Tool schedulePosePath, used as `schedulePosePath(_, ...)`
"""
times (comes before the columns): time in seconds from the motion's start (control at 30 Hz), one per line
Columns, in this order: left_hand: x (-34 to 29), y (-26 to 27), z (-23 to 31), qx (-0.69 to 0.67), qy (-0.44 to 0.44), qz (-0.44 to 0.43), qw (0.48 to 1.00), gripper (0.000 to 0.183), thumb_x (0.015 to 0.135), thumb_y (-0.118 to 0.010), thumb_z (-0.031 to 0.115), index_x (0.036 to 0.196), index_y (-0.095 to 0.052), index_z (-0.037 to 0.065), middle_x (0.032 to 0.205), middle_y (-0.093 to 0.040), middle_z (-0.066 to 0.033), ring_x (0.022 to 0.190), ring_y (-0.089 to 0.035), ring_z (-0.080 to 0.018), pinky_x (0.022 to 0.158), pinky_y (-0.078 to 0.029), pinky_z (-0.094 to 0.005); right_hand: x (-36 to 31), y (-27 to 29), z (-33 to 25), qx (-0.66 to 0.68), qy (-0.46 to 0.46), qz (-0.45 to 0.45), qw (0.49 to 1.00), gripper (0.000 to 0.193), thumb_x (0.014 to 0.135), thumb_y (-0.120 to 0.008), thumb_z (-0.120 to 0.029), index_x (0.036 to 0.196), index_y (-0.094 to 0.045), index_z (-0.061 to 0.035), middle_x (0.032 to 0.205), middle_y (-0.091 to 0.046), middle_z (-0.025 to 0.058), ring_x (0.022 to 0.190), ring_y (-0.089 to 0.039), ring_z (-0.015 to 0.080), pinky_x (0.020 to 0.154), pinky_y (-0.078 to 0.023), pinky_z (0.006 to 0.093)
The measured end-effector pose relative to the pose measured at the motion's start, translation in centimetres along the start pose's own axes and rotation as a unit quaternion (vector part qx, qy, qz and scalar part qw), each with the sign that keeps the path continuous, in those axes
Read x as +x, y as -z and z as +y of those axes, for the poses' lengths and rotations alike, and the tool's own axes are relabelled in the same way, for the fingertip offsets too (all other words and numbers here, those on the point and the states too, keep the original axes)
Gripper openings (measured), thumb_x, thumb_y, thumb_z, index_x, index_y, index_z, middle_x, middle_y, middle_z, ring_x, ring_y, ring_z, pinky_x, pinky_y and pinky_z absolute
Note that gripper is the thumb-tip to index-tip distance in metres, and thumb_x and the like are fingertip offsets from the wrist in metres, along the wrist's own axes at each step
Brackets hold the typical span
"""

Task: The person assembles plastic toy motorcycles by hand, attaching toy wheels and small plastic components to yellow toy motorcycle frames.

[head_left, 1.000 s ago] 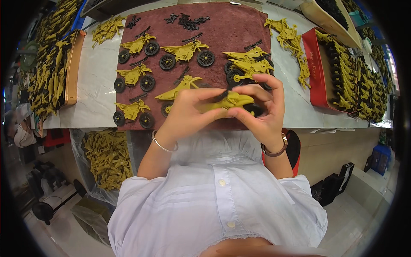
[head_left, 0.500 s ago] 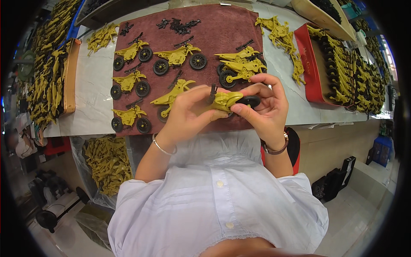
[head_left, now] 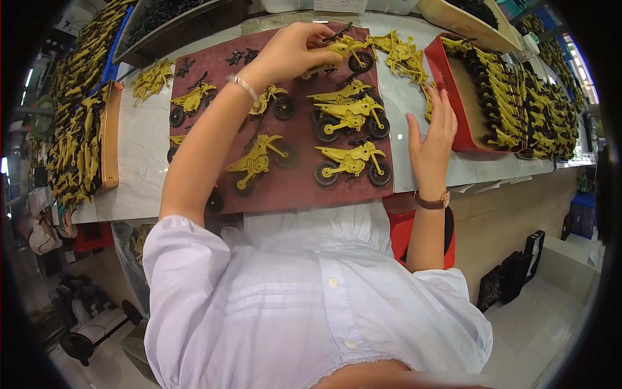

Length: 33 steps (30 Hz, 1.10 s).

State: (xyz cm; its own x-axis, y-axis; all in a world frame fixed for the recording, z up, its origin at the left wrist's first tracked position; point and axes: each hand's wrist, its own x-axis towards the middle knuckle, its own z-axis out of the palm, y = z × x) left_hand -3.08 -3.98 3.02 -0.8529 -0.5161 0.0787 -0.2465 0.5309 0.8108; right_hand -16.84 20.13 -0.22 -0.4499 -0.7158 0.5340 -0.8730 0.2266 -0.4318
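Gripping a yellow toy motorcycle in our left hand, we hold it over the maroon mat. Our right hand hovers open, holding nothing.

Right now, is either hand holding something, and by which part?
The left hand grips a yellow toy motorbike by its front end. The right hand holds nothing, fingers spread.

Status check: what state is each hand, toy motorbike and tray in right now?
left hand: gripping a yellow toy motorbike at the mat's far edge
right hand: open, holding nothing
finished motorbikes: on the maroon mat, wheels fitted
red tray: holds rows of bikes
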Motion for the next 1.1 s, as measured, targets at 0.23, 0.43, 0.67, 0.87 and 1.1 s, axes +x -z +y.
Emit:
schedulePosePath(0.23, 1.2, 0.8, -3.5, 0.120, -0.029, -0.004, 0.992, 0.045, 0.077, -0.066, 0.023, 0.115, -0.053, 0.002, 0.102, -0.063, -0.0147, 0.096, -0.060, -0.0237, 0.080, -0.047, -0.0306, -1.3, 0.0, 2.2, -0.120, -0.084, -0.060, 0.987, 0.040, 0.080, -0.059, -0.011, 0.118, -0.048, -0.0044, 0.115, -0.054, 0.0170, 0.100, -0.054, 0.0301, 0.085, -0.043, 0.0382)
schedulePosePath(0.43, -7.8, 6.4, -2.0, 0.281, 0.044, 0.015, 0.958, 0.024, 0.069, -0.070, 0.022, 0.077, -0.061, 0.001, 0.073, -0.061, -0.0108, 0.064, -0.056, -0.0250, 0.061, -0.045, -0.0346, -2.3, 0.8, 1.8, 0.145, -0.164, 0.036, 0.975, 0.020, 0.087, -0.051, -0.006, 0.105, -0.054, 0.0006, 0.089, -0.063, 0.0129, 0.079, -0.063, 0.0179, 0.069, -0.050, 0.0274)
schedulePosePath(0.67, -12.8, 6.2, -4.6, 0.315, 0.059, 0.058, 0.946, 0.021, 0.072, -0.069, 0.026, 0.081, -0.063, 0.008, 0.086, -0.061, -0.0070, 0.087, -0.056, -0.0249, 0.077, -0.042, -0.0365, -2.7, 0.3, 1.7, 0.224, -0.281, 0.004, 0.933, 0.022, 0.085, -0.058, -0.012, 0.103, -0.058, 0.0018, 0.090, -0.061, 0.0094, 0.082, -0.058, 0.0134, 0.072, -0.047, 0.0248)
schedulePosePath(0.87, -13.0, 6.7, -5.4, 0.271, -0.048, 0.069, 0.959, 0.019, 0.076, -0.066, 0.017, 0.081, -0.054, 0.003, 0.094, -0.059, -0.0063, 0.081, -0.055, -0.0229, 0.074, -0.043, -0.0318, -2.8, -0.2, 2.1, 0.038, -0.136, -0.005, 0.990, 0.025, 0.079, -0.063, -0.012, 0.100, -0.060, 0.0011, 0.092, -0.060, 0.0142, 0.082, -0.059, 0.0255, 0.076, -0.046, 0.0321)
schedulePosePath(1.1, -11.7, 5.8, -4.8, -0.103, 0.164, 0.048, 0.980, 0.016, 0.089, -0.055, 0.018, 0.088, -0.046, 0.005, 0.088, -0.060, -0.0031, 0.079, -0.057, -0.0066, 0.065, -0.046, -0.0209, -3.0, -0.2, 2.3, 0.043, -0.152, 0.012, 0.987, 0.020, 0.079, -0.064, -0.011, 0.095, -0.063, 0.0009, 0.093, -0.061, 0.0130, 0.083, -0.059, 0.0246, 0.074, -0.047, 0.0320)
